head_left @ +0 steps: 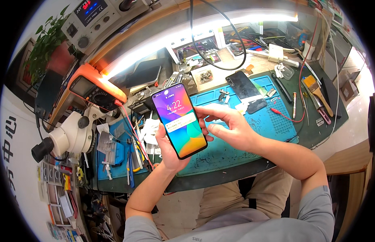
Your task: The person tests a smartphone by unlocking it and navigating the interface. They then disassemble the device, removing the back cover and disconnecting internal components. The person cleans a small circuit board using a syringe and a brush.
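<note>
A smartphone (183, 139) with a lit, colourful lock screen is held up over the bench, tilted slightly to the left. My left hand (171, 153) grips it from below, thumb along the left edge and fingertips showing past the right edge. Beside that right edge is my right hand (235, 131), its index fingertip at the phone's side and its thumb apart from the fingers. Whether the fingertip presses the edge cannot be made out. Behind the hands, a dark phone (242, 86) lies on the blue work mat (276, 121).
An orange multimeter (98, 86) stands at the left, above a white microscope (70, 135). Tweezers and small tools (133, 161) lie left of my hands. A brush (316, 90) and a red probe lead (303, 101) lie at the right. A black cable (239, 34) loops overhead.
</note>
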Demonstrator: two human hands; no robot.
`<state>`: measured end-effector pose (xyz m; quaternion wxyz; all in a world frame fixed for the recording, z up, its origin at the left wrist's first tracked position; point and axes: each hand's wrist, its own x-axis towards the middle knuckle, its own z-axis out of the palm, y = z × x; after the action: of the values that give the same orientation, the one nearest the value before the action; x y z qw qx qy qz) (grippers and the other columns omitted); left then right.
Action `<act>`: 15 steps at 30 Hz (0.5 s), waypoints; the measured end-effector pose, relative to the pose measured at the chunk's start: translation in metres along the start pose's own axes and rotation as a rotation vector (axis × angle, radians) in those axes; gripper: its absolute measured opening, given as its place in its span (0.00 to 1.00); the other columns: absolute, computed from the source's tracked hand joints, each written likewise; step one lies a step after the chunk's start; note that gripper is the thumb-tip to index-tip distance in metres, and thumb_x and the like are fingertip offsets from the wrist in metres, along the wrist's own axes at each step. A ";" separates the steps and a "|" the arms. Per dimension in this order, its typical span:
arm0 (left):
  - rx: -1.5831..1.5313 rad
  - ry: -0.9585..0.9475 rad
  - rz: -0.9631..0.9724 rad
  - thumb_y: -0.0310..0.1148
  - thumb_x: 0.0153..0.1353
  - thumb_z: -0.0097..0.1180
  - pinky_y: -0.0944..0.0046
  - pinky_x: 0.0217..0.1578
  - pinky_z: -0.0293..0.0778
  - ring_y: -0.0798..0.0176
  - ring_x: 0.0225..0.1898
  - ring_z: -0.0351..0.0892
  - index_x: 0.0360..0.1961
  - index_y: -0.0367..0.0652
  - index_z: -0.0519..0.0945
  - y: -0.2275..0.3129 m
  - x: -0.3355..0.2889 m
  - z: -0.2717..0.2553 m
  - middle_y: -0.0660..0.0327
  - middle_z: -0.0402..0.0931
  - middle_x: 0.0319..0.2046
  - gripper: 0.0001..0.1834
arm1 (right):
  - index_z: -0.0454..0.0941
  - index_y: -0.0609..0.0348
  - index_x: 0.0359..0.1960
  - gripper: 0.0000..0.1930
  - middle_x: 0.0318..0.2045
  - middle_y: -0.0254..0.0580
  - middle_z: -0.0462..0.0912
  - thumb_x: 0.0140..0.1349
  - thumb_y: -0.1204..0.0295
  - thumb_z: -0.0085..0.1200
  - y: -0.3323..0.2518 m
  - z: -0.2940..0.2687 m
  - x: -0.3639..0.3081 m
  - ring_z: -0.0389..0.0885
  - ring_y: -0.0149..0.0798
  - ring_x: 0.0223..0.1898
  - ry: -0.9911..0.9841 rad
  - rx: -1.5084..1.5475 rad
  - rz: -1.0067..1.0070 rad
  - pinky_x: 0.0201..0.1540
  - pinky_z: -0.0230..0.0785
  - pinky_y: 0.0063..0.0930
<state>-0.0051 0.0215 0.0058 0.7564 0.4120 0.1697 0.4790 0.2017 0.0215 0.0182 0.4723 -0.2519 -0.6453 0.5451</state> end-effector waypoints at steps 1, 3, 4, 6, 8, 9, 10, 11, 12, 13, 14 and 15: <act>-0.002 0.009 0.004 0.74 0.67 0.27 0.46 0.49 0.80 0.54 0.47 0.81 0.64 0.39 0.69 0.000 0.000 0.001 0.54 0.77 0.49 0.49 | 0.71 0.63 0.67 0.27 0.47 0.39 0.79 0.64 0.79 0.48 0.001 0.001 0.000 0.78 0.33 0.49 0.015 0.000 -0.031 0.54 0.73 0.33; -0.007 0.028 0.013 0.74 0.67 0.27 0.46 0.49 0.80 0.54 0.47 0.81 0.64 0.39 0.69 0.000 -0.001 0.002 0.54 0.77 0.49 0.48 | 0.73 0.64 0.65 0.25 0.45 0.39 0.78 0.64 0.78 0.50 0.006 0.003 0.000 0.78 0.34 0.48 0.046 0.000 -0.094 0.42 0.80 0.29; -0.002 0.014 0.018 0.74 0.67 0.26 0.46 0.49 0.80 0.54 0.47 0.81 0.64 0.39 0.69 0.000 -0.001 0.001 0.54 0.77 0.49 0.48 | 0.73 0.63 0.65 0.26 0.45 0.39 0.78 0.64 0.78 0.50 0.005 0.003 0.000 0.78 0.34 0.48 0.049 0.002 -0.093 0.42 0.80 0.29; 0.007 -0.015 0.027 0.74 0.67 0.26 0.46 0.49 0.80 0.54 0.48 0.81 0.64 0.40 0.69 0.000 -0.001 0.000 0.54 0.77 0.50 0.48 | 0.73 0.63 0.66 0.26 0.46 0.40 0.78 0.64 0.78 0.50 0.005 0.004 0.000 0.78 0.34 0.49 0.055 0.008 -0.090 0.42 0.80 0.29; 0.014 -0.015 0.030 0.74 0.67 0.26 0.46 0.49 0.80 0.54 0.48 0.81 0.64 0.40 0.69 -0.001 -0.001 -0.002 0.54 0.77 0.50 0.48 | 0.73 0.63 0.65 0.26 0.46 0.40 0.78 0.63 0.78 0.50 0.002 0.004 0.000 0.79 0.34 0.48 0.051 0.005 -0.085 0.43 0.80 0.29; 0.017 -0.015 0.031 0.74 0.67 0.26 0.46 0.49 0.80 0.54 0.48 0.81 0.64 0.40 0.69 -0.001 -0.001 -0.002 0.53 0.77 0.50 0.48 | 0.73 0.63 0.65 0.26 0.47 0.40 0.78 0.63 0.78 0.50 0.002 0.004 0.000 0.79 0.34 0.48 0.050 0.004 -0.083 0.43 0.80 0.28; 0.014 -0.016 0.030 0.74 0.67 0.26 0.46 0.49 0.80 0.54 0.48 0.81 0.64 0.40 0.69 0.000 -0.001 -0.002 0.53 0.77 0.50 0.48 | 0.74 0.63 0.65 0.26 0.47 0.41 0.78 0.63 0.78 0.50 0.002 0.003 0.001 0.79 0.34 0.47 0.045 -0.006 -0.088 0.44 0.80 0.29; 0.010 -0.017 0.030 0.74 0.67 0.26 0.46 0.49 0.80 0.54 0.48 0.81 0.64 0.40 0.69 0.000 -0.001 -0.002 0.53 0.77 0.51 0.48 | 0.74 0.63 0.65 0.26 0.47 0.41 0.78 0.63 0.78 0.50 0.003 0.003 0.001 0.79 0.34 0.47 0.040 -0.016 -0.094 0.45 0.79 0.29; 0.007 -0.018 0.029 0.74 0.67 0.26 0.46 0.50 0.80 0.54 0.48 0.81 0.64 0.40 0.69 0.001 -0.001 -0.001 0.53 0.77 0.51 0.48 | 0.74 0.63 0.65 0.26 0.47 0.42 0.78 0.62 0.78 0.50 0.003 0.002 0.001 0.79 0.34 0.46 0.036 -0.025 -0.100 0.46 0.79 0.29; 0.007 -0.015 0.027 0.74 0.67 0.26 0.46 0.49 0.80 0.54 0.48 0.81 0.64 0.40 0.69 0.000 -0.001 0.000 0.53 0.77 0.51 0.49 | 0.74 0.63 0.64 0.26 0.47 0.42 0.79 0.62 0.78 0.49 0.005 0.001 0.001 0.80 0.34 0.46 0.035 -0.043 -0.121 0.47 0.79 0.30; 0.007 -0.011 0.024 0.74 0.67 0.26 0.47 0.49 0.80 0.54 0.48 0.81 0.64 0.39 0.69 0.000 -0.001 0.000 0.53 0.77 0.50 0.49 | 0.75 0.63 0.64 0.26 0.47 0.43 0.79 0.62 0.78 0.49 0.008 0.000 0.002 0.80 0.34 0.45 0.033 -0.061 -0.143 0.48 0.78 0.30; 0.006 -0.009 0.022 0.74 0.67 0.26 0.47 0.49 0.80 0.54 0.47 0.81 0.64 0.39 0.69 0.000 -0.001 0.000 0.53 0.77 0.50 0.49 | 0.75 0.63 0.64 0.26 0.47 0.44 0.79 0.62 0.78 0.49 0.009 -0.001 0.002 0.80 0.34 0.45 0.032 -0.080 -0.164 0.49 0.78 0.30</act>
<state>-0.0055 0.0204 0.0062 0.7505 0.4182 0.1631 0.4850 0.1994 0.0262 0.0102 0.5154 -0.2254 -0.6772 0.4743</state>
